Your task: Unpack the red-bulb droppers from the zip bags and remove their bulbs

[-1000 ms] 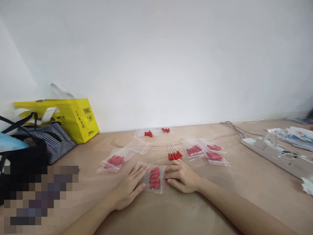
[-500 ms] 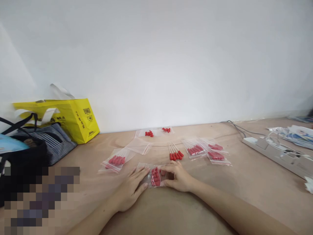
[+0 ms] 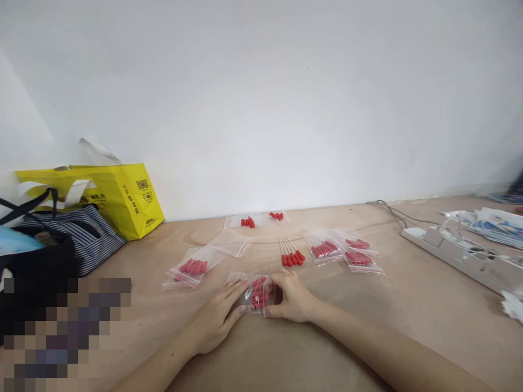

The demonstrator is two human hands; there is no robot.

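Observation:
In the head view, a small clear zip bag with several red bulb-like pieces inside lies on the table in front of me. My left hand rests flat over the bag's left part, fingers stretched out. At the bag's right edge, my right hand is closed, thumb and fingers gripping the plastic. Just beyond the right hand lies a loose fan of thin pale sticks with red bulb ends. Whatever part of the bag lies beneath my fingers is hidden.
Filled zip bags lie at left and right. A flat bag and bags with red pieces lie farther back. A yellow bag and striped bag stand left; a power strip lies right.
My right hand's fingers have shifted slightly on the bag's right edge, and more of the red pieces show. The left hand stays in place. The view has shifted slightly.

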